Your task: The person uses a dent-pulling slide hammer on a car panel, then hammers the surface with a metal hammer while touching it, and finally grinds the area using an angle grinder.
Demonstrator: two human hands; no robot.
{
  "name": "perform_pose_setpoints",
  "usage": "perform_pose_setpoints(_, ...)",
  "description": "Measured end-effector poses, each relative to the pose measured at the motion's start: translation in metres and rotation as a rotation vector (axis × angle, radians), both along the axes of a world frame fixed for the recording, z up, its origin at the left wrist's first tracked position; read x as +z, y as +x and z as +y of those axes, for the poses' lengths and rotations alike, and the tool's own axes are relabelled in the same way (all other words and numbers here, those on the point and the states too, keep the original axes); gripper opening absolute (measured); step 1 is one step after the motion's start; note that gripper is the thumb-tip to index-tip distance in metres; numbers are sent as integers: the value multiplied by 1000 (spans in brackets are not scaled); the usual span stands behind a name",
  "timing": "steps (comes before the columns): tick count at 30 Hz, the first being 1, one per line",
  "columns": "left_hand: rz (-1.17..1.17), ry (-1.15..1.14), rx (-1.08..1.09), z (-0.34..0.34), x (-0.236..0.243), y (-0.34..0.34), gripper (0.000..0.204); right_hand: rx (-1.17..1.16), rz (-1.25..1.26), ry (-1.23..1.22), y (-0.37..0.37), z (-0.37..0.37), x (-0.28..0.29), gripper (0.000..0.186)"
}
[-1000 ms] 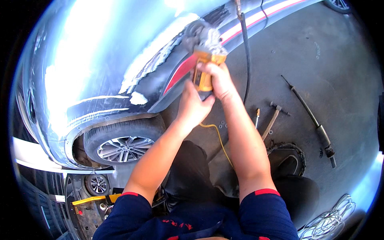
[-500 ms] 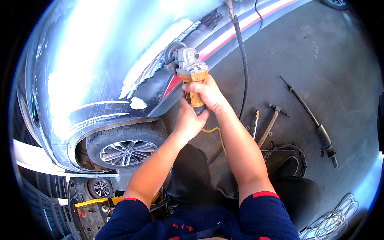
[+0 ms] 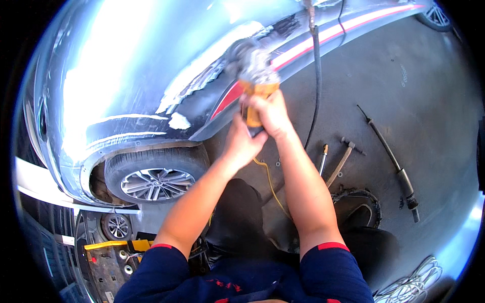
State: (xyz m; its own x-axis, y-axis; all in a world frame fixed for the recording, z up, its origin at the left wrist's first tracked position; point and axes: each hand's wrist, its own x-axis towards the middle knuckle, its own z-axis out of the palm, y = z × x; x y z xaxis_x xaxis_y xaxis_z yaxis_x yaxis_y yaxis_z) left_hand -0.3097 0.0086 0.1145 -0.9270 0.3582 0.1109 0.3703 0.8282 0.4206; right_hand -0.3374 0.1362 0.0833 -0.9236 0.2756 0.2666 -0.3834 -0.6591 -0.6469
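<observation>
My left hand (image 3: pixel 242 141) is closed round the rear of a yellow-and-black angle grinder (image 3: pixel 257 116), and my right hand (image 3: pixel 270 111) grips it higher up, just behind the head. The grinder's blurred metal head and wheel (image 3: pixel 245 55) lie over the side of a grey-blue car (image 3: pixel 121 60), beside a rough white filler patch (image 3: pixel 189 78) and a red trim strip (image 3: pixel 230 96); whether the wheel touches the panel I cannot tell. A yellow cord (image 3: pixel 268 179) hangs down from the tool.
Below the panel is a car wheel (image 3: pixel 156 184). A black hose (image 3: pixel 317 65) crosses the panel downward. On the grey floor (image 3: pixel 424 101) lie a hammer (image 3: pixel 337 164), a small metal tool (image 3: pixel 322 161), a long tool (image 3: pixel 389 151) and coiled cable (image 3: pixel 419 278).
The grinder and both hands swung down and left by half a second ago, and are now back up and to the right along the panel. The head is blurred again.
</observation>
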Motion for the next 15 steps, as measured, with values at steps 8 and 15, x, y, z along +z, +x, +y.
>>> perform_pose_setpoints(8, -21, 123, 20, -21, -5, 12, 85, 86, 16, 93, 7, -25, 5, 40)
perform_pose_setpoints(15, 181, 59, -90, -24, -9, -10, 82, 54, 27, -37, -7, -20, 0, 43)
